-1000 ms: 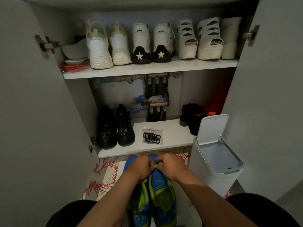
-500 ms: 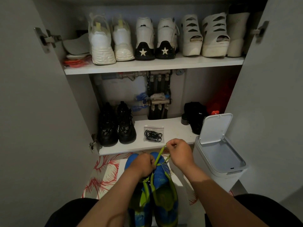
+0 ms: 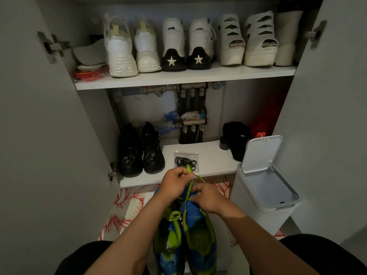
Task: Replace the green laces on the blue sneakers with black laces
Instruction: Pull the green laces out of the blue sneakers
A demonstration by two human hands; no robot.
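The blue sneakers (image 3: pixel 186 237) stand side by side on the floor between my knees, toes pointing toward the cupboard, and a green lace (image 3: pixel 190 184) rises in a taut line from the front of the right-hand shoe. My left hand (image 3: pixel 174 184) is curled tight with the upper end of that lace pinched between thumb and fingers, a short green tail sticking out above the knuckles. My right hand (image 3: pixel 208 197) sits lower, right on the toe end of the same shoe, its fingers bent in and nipping the lace close to where it leaves the sneaker. Just beyond my hands, on the lower shelf (image 3: pixel 214 163), the black laces (image 3: pixel 185 161) lie coiled in a small clear bag – untouched and near the shelf's front edge. To their left on that shelf stands a pair of black shoes (image 3: pixel 141 153). A white bin (image 3: pixel 264 197) with its lid flipped up stands on the floor to my right, beside the shelf. Under the sneakers lies a mat with a red pattern (image 3: pixel 127 205), and the upper shelf (image 3: pixel 178 79) carries a row of white shoes.
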